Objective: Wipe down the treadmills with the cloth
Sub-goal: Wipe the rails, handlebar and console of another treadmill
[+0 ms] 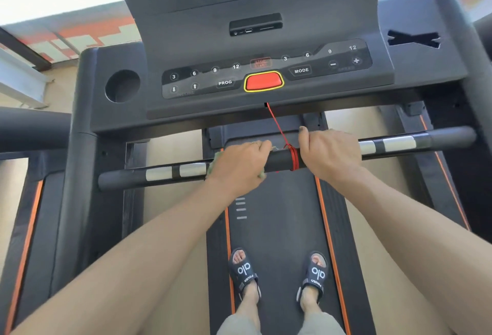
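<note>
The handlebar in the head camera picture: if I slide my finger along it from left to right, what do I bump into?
Left silver grip patches → green cloth under the left hand → red cord wound round the handlebar → right hand → right silver grip patches.

Through my feed the scene was bright with soft daylight, blown out white at the upper left. Straight edges bowed toward the corners from the wide lens. The stop/start label read smeared, faintly blurred.
</note>
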A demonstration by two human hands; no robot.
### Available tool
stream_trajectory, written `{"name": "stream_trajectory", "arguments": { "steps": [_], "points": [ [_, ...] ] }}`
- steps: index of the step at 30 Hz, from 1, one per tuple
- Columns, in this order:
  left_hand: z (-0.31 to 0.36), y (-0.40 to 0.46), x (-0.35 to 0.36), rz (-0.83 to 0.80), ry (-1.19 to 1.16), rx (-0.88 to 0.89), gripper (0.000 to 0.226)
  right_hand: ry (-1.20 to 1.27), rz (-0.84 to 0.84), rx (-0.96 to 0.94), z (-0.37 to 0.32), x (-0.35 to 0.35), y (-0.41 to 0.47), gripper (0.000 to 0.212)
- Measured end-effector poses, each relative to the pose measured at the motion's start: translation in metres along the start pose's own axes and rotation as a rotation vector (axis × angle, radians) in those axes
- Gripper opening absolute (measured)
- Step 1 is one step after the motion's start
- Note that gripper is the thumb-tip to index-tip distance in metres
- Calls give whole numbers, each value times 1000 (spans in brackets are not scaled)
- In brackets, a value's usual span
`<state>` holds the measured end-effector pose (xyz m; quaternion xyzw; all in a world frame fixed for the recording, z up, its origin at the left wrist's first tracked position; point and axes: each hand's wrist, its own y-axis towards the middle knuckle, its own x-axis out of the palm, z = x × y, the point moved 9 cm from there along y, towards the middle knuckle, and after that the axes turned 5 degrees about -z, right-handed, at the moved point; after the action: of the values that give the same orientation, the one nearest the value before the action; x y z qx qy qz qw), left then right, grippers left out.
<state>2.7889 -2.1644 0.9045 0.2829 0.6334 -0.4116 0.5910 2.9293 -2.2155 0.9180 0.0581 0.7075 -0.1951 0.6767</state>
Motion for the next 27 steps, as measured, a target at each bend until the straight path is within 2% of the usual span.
{"name": "stream_trajectory", "arguments": {
  "steps": [3,5,7,8,10,12,13,15,16,18,20,21,23,24,25,26,27],
  "points": [
    [-8,-7,-3,-45,-97,33,47,-70,-38,-4,-1,6,6,59],
    [-29,-17,2,-179,-163,-22,54,-61,-48,-11,0,8,5,51],
    [-51,-31,9,-301,-193,-68,48,-21,-38,-2,3,6,4,52],
    [-60,-37,9,-310,-194,-86,48,-17,-20,-14,0,4,4,53],
    [-60,-38,-3,-171,-126,-45,51,2,8,-8,-1,2,3,47],
    [-31,-28,-8,-61,-59,59,25,47,30,26,2,1,3,46],
    [-15,-18,-7,-70,-69,61,26,66,39,51,4,0,2,48],
    [15,0,-5,-106,-198,-31,59,66,49,69,6,-2,2,49],
    [22,3,-10,-58,-268,-90,67,58,49,62,5,-2,1,49],
    [20,-1,-15,-40,-317,-132,61,40,32,56,4,-1,3,48],
    [-7,-14,-11,-125,-483,-187,55,31,25,50,3,0,4,49],
    [-28,-22,-16,-103,-643,-275,55,19,19,44,3,0,3,48],
    [-57,-35,-32,57,-1095,-448,55,-2,11,26,2,0,2,44],
    [-60,-36,-34,121,-1272,-486,51,0,12,15,1,-1,2,43],
    [-52,-32,-37,125,-1350,-466,46,0,9,9,0,-2,1,42],
    [-36,-29,-35,76,-1301,-439,41,-11,5,-1,-1,-2,2,40],
    [-19,-24,-31,7,-1109,-391,39,-25,5,-10,-3,-2,3,39]
  ]
}}
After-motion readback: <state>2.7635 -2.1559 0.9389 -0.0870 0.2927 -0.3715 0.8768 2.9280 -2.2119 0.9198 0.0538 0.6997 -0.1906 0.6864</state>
